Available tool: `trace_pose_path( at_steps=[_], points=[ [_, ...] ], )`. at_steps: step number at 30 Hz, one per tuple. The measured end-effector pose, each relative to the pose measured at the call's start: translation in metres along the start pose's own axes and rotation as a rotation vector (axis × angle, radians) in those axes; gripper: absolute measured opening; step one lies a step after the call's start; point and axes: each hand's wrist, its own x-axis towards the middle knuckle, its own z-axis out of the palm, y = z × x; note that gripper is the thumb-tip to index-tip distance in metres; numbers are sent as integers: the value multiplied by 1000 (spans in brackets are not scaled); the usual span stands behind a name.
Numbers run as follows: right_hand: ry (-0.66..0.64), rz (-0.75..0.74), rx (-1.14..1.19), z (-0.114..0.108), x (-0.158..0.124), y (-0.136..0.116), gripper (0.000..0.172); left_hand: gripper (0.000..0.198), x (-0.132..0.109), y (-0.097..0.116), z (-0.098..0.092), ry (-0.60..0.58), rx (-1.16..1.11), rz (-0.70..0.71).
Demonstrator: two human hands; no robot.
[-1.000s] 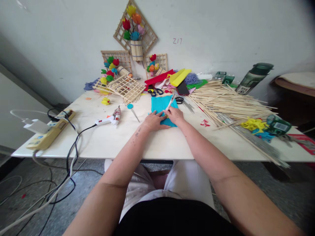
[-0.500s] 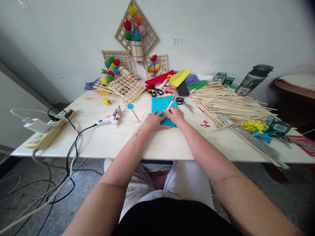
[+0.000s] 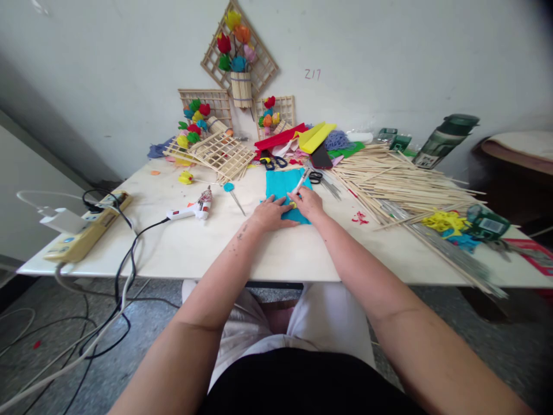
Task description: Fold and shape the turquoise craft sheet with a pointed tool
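Note:
A turquoise felt sheet [image 3: 280, 183] lies on the white table [image 3: 207, 248] in front of me. My left hand [image 3: 270, 214] rests flat on its near edge, fingers stretched out. My right hand [image 3: 306, 203] is closed round a white pen [image 3: 298, 183] whose tip touches the felt by a small yellow piece. Both hands sit side by side, almost touching.
A glue gun [image 3: 192, 210] and power strip [image 3: 82, 230] with cables lie left. Scissors [image 3: 315, 176] sit behind the felt. Several bamboo sticks [image 3: 397, 178] spread to the right, with wires [image 3: 449, 251]. Lattice frames with felt flowers [image 3: 216, 151] stand at the back wall.

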Motion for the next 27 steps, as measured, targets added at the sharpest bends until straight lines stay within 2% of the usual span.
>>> trace_pose_path(
  at_steps=[17,22,27],
  points=[
    [50,0,71,2,2,3,27,74,-1,2,-2,-10,0,-15],
    [27,17,152,1,2,4,26,75,-2,2,-3,-14,-8,-19],
    [44,1,126,1,2,4,24,74,-2,2,-4,-15,-12,-17]
  ],
)
